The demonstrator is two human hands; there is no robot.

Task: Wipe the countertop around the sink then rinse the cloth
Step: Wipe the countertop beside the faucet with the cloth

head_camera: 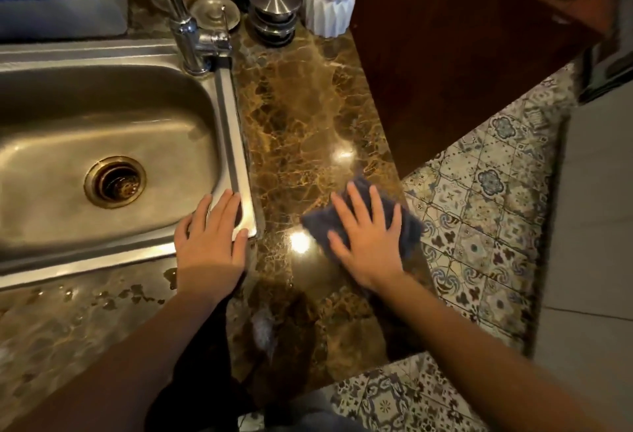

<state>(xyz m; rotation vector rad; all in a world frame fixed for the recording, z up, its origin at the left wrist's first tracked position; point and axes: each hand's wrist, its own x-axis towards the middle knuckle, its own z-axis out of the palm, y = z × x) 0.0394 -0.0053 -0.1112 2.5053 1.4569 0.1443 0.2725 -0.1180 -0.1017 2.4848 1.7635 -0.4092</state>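
Head view: soft, limp cloth [317, 222] is pressed under flat, spread right hand [368, 243]; likely best gathered beneath palm. Left hand [210, 243] is laid flat, empty, on sink [236, 157].

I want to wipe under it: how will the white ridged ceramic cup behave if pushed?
The white ridged ceramic cup looks rigid, probably breakable. It seems filled with liquid, so may spill. On the glossy brown marble countertop it likely slides.
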